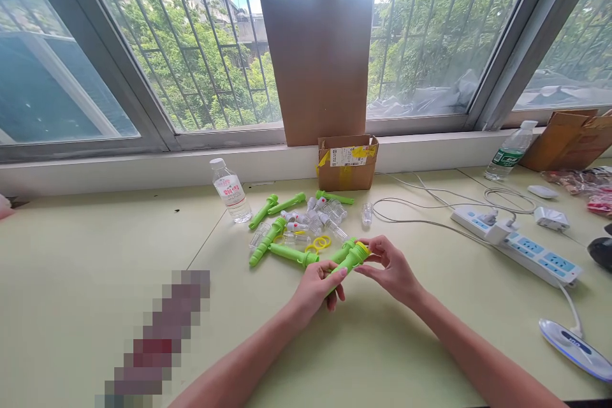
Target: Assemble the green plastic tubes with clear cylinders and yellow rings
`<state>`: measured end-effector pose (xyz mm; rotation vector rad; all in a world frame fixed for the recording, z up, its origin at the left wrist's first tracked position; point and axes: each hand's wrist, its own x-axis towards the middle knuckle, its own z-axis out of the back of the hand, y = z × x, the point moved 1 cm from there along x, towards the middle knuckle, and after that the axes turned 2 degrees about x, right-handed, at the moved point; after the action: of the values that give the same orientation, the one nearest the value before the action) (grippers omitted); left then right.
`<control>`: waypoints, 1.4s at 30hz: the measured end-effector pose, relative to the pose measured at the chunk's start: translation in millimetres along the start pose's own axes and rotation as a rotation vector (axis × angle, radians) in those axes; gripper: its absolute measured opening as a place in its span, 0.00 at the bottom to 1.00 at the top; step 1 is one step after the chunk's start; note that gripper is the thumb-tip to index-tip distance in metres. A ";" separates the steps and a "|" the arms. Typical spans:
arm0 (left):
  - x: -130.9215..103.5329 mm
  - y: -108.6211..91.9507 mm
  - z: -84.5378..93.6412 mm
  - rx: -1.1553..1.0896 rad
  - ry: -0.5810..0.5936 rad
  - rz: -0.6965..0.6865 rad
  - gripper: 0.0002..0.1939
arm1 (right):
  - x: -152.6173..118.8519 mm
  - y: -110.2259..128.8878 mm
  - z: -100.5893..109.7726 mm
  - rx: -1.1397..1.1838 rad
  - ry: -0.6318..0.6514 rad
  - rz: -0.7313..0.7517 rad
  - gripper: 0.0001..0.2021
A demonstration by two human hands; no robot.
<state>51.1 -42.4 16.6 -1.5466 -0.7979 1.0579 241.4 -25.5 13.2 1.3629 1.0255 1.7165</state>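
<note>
My left hand [316, 287] is closed around a green plastic tube [352, 260] with a threaded, flared end. A yellow ring [364, 248] sits at that end. The fingertips of my right hand [389, 268] pinch at the ring from the right. Just behind the held tube is another green tube [340, 251], partly hidden by it. Beyond my hands lie several more green tubes [268, 242], loose yellow rings [321, 242] and a heap of transparent plastic pieces [313, 222], some with white parts that carry red dots.
A water bottle [231, 191] stands left of the heap, and a small cardboard box [348, 169] behind it. At right are a white power strip [521, 245], cables, a second bottle [510, 152] and a white oval device [576, 349]. A pixelated patch covers the table at lower left.
</note>
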 end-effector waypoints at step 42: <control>-8.6 -10.9 -2.1 0.210 -0.057 -0.098 0.19 | -6.0 -2.9 -1.2 -0.072 -0.157 -0.029 0.15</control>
<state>50.1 -48.4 29.3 -1.2929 -0.7672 1.0811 241.5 -29.7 7.9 1.4052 0.8842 1.5826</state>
